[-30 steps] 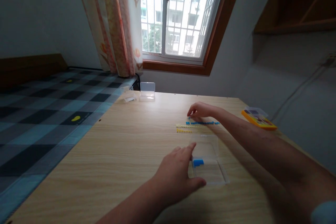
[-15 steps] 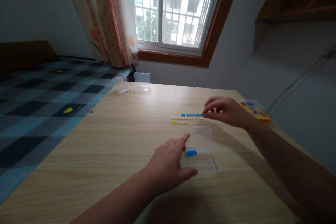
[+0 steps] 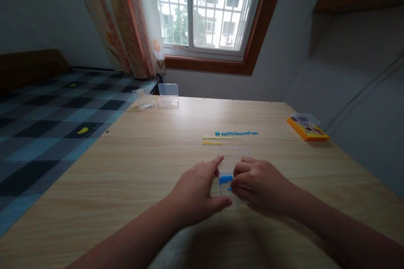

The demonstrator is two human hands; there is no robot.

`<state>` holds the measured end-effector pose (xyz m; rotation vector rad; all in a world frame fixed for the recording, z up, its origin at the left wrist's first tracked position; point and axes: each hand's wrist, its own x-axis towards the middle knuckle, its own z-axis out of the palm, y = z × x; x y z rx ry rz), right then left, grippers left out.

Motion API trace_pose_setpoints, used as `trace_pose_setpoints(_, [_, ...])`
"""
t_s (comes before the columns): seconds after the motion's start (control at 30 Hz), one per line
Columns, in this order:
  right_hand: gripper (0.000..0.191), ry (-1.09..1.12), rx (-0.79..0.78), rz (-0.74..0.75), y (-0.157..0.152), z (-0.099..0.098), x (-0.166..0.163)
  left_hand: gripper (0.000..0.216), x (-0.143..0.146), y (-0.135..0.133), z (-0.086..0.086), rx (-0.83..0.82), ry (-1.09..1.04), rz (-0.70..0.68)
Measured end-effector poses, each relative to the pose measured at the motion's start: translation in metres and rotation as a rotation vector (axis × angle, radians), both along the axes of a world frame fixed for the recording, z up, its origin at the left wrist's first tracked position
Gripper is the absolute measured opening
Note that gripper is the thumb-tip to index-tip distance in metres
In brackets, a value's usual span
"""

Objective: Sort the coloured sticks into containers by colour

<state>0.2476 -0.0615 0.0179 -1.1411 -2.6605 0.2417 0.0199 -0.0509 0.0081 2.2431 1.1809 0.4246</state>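
Observation:
A clear plastic box (image 3: pixel 223 198) with its lid raised back lies on the table before me, and a blue block of pieces (image 3: pixel 225 179) sits inside it. My left hand (image 3: pixel 197 193) rests along the box's left side, thumb and forefinger spread apart at its edge. Over the right part of the box, my right hand (image 3: pixel 260 183) pinches a small blue brick (image 3: pixel 229 189), mostly hidden by the fingertips. Beyond the box lie a row of small blue pieces (image 3: pixel 236 133), a pale row (image 3: pixel 221 137) and a shorter yellow row (image 3: pixel 212 143).
Two open clear boxes (image 3: pixel 168 100) stand at the table's far left corner. An orange case (image 3: pixel 307 130) with a clear lid sits near the right edge. A checked bed (image 3: pixel 78 109) adjoins the table (image 3: pixel 126 168) on the left; a window is behind.
My right hand has come from the right end of the blue row back to the clear box, carrying a small blue brick. My left hand stays beside the box.

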Motion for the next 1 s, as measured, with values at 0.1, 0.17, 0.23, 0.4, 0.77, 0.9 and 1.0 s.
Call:
trace_pose_setpoints(0.1, [0.016, -0.007, 0.018, -0.009, -0.0015, -0.001, -0.002, 0.094, 0.0001, -0.0006, 0.0011, -0.007, 0.002, 0.007])
trace_pose_setpoints(0.17, [0.013, 0.013, 0.032, -0.007, -0.0023, -0.0018, -0.0009, 0.097, 0.0002, -0.001, 0.0018, -0.017, 0.008, 0.01])
trace_pose_setpoints(0.23, [0.01, 0.044, 0.053, 0.01, -0.0028, -0.0025, 0.002, 0.097, 0.0002, -0.0013, 0.0017, -0.019, 0.011, 0.013])
trace_pose_setpoints(0.4, [0.015, 0.045, 0.08, 0.072, -0.0048, -0.0045, 0.0066, 0.094, 0.0002, -0.0011, -0.0001, -0.003, 0.01, 0.012])
trace_pose_setpoints(0.77, [0.02, 0.015, 0.092, 0.059, -0.003, -0.0073, 0.0039, 0.095, 0.001, -0.0004, 0.0006, -0.002, -0.001, 0.006])
trace_pose_setpoints(0.9, [0.021, 0.02, 0.091, 0.056, -0.0033, -0.0056, 0.0051, 0.097, 0.0012, -0.0007, 0.0014, -0.017, 0.005, 0.008])
trace_pose_setpoints(1.0, [0.02, 0.016, 0.088, 0.061, -0.0029, -0.0064, 0.0046, 0.096, 0.0014, -0.0005, 0.0021, -0.014, 0.005, 0.001])
